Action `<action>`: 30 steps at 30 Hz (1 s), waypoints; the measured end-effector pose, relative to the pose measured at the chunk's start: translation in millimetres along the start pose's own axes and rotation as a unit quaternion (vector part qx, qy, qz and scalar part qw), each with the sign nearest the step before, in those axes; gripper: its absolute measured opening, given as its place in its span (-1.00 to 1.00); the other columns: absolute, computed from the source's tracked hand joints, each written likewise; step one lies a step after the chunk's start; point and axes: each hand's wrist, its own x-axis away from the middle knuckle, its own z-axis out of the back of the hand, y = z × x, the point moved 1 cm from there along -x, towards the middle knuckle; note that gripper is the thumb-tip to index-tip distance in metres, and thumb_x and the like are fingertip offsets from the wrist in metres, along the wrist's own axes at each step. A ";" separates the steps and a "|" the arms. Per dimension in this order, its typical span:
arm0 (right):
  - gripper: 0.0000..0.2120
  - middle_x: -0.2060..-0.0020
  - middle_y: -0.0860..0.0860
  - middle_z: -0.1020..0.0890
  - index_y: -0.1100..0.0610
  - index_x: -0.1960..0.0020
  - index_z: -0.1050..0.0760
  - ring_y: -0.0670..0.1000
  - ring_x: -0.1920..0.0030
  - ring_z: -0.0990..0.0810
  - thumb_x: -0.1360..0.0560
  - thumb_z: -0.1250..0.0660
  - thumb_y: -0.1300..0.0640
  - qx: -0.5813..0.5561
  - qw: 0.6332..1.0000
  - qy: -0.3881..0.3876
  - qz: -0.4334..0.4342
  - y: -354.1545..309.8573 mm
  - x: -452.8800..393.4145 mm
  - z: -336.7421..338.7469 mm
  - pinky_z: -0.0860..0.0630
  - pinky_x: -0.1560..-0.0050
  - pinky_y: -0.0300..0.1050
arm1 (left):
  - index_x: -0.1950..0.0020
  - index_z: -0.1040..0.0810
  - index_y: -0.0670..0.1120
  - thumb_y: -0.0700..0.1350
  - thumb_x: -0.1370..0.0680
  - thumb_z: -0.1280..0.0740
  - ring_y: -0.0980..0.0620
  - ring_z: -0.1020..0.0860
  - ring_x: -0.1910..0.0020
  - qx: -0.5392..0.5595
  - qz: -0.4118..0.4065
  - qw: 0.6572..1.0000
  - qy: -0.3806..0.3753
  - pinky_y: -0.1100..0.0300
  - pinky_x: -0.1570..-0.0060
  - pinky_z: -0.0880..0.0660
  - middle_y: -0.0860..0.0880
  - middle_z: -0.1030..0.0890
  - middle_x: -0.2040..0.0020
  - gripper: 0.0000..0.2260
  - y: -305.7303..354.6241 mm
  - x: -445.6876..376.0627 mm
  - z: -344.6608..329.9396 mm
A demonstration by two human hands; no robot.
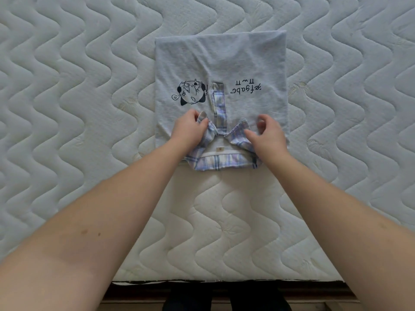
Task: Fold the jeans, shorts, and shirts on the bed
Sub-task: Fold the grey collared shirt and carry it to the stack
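Observation:
A light grey shirt lies folded into a rectangle in the middle of the bed, collar end toward me. It has a black cartoon print, black lettering and a plaid placket. Its plaid collar lies at the near edge. My left hand pinches the left collar point. My right hand rests on the right collar point, fingers curled, thumb on the plaid cloth. No jeans or shorts are in view.
The quilted white mattress fills the view around the shirt. Its near edge runs across the bottom, with a wooden bed frame and dark floor below it.

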 end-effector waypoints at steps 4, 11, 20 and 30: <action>-0.89 0.07 -0.02 -0.62 0.01 0.01 -0.52 0.08 -0.05 -0.59 -0.51 -0.41 0.03 0.112 0.993 -0.035 0.008 -13.9 -12.2 -2.7 -0.51 -0.14 0.06 | 0.03 -0.43 -0.04 0.01 -0.58 -0.34 0.04 -0.51 0.17 0.021 -0.030 0.997 0.068 0.30 0.34 -0.31 0.09 -0.53 0.20 -0.85 -2.8 9.8 -9.9; -0.58 -0.16 0.06 -0.51 0.06 -0.29 -0.43 0.09 -0.17 -0.47 -0.51 -0.39 -0.07 0.127 0.988 0.052 0.072 -3.2 8.3 4.6 -0.39 -0.24 0.05 | -0.29 -0.40 -0.12 0.05 -0.46 -0.45 -0.07 -0.46 -0.09 -0.030 -0.100 0.970 0.220 0.05 -0.13 -0.38 -0.11 -0.46 -0.14 -0.50 -17.7 53.4 0.2; -0.23 -0.28 0.21 -0.50 0.10 -0.55 -0.05 0.24 -0.26 -0.49 -0.50 -0.36 -0.10 0.113 0.992 0.034 -0.037 35.8 65.2 -5.2 -0.44 -0.13 0.06 | -0.38 -0.24 -0.08 -0.10 -0.50 -0.42 -0.19 -0.62 0.05 0.080 0.074 0.987 0.121 0.09 0.07 -0.50 -0.14 -0.64 0.07 -0.46 -41.4 108.1 -26.6; -0.42 0.08 0.13 -0.67 0.09 -0.42 -0.28 0.14 0.03 -0.63 -0.45 -0.37 0.27 -0.160 0.978 0.073 -0.115 46.3 63.0 -14.0 -0.53 -0.11 0.05 | -0.38 -0.24 -0.04 -0.25 -0.54 -0.27 0.16 -0.49 0.37 0.141 -0.005 0.974 0.177 0.15 0.28 -0.36 0.07 -0.55 0.37 -0.56 -43.5 106.2 -13.0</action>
